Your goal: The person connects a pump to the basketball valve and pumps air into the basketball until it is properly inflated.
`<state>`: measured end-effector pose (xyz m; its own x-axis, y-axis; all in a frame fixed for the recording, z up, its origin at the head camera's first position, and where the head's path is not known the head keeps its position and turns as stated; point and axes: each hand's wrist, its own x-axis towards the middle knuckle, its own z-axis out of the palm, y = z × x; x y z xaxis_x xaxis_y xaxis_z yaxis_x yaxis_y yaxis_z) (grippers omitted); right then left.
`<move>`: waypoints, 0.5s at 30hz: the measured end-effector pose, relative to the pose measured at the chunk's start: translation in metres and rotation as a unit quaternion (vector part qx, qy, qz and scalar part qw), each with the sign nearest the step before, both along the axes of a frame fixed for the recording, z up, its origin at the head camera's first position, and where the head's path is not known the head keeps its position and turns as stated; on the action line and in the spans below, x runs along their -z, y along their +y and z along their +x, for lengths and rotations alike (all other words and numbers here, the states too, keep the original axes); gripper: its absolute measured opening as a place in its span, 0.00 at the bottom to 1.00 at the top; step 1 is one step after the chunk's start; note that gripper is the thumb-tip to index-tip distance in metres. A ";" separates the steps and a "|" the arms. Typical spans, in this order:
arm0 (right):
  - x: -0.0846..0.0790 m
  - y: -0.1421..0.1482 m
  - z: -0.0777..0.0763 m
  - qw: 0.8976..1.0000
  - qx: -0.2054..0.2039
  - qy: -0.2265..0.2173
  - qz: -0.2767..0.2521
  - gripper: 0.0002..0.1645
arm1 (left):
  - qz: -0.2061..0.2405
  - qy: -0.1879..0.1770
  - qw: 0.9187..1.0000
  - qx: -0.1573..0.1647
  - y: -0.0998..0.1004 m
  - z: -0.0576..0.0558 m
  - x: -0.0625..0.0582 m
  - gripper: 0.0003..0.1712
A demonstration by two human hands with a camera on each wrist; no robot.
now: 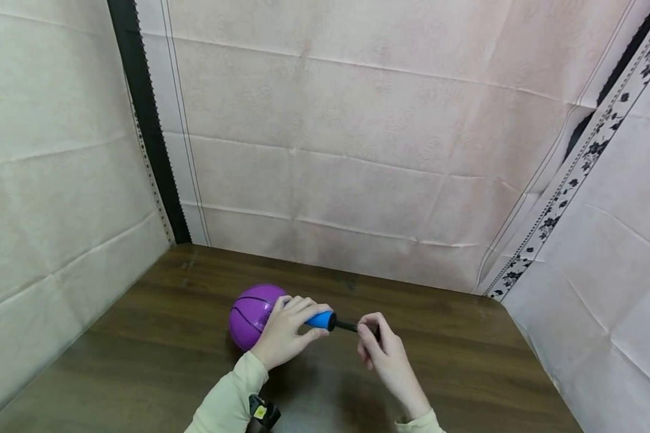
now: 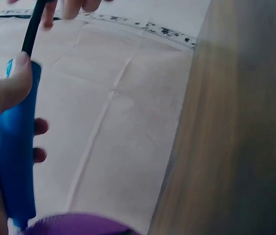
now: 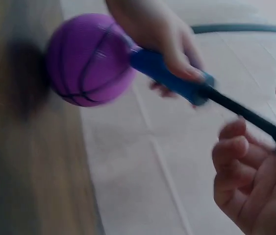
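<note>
A purple ball [image 1: 249, 319] with black seam lines, like a small basketball, rests on the wooden table. Beside it my left hand [image 1: 285, 331] grips the blue barrel of a hand pump [image 2: 17, 147], thumb along one side and fingertips showing on the other. The barrel's narrow end points at the ball and meets its surface in the right wrist view. From the other end a black rod [image 3: 240, 112] extends toward my right hand [image 1: 381, 349], which holds the handle end between thumb and fingers. Most of the handle is hidden by that hand.
The brown wooden table [image 1: 157, 367] runs back to a pale cloth wall [image 1: 325, 150]. Cloth walls also stand at the left [image 1: 43, 180] and right [image 1: 617, 258]. A dark watch-like device [image 1: 263, 412] sits at the left wrist.
</note>
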<state>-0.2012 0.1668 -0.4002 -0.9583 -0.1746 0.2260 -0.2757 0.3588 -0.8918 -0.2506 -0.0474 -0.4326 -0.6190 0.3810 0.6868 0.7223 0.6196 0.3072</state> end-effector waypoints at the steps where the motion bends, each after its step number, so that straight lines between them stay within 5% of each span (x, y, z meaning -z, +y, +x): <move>1: 0.003 -0.004 -0.001 1.000 0.006 -0.009 0.004 0.14 | -0.003 0.011 1.000 -0.007 0.002 0.001 0.001 0.21; 9: 0.025 -0.028 -0.008 1.000 0.016 -0.013 0.005 0.27 | -0.048 0.071 0.996 -0.035 0.021 0.011 0.009 0.16; 13: 0.029 -0.029 -0.011 0.998 0.046 -0.017 -0.037 0.26 | -0.066 0.053 0.996 -0.037 0.027 0.015 0.007 0.16; 15: 0.029 -0.027 -0.012 0.996 0.062 -0.023 -0.065 0.24 | -0.070 0.016 0.997 -0.018 0.027 0.015 0.005 0.18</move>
<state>-0.2136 0.1402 -0.4293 -0.9807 -0.0265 0.1936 -0.1935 0.2681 -0.9438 -0.2351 -0.0202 -0.4376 -0.6123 0.4527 0.6482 0.7068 0.6809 0.1921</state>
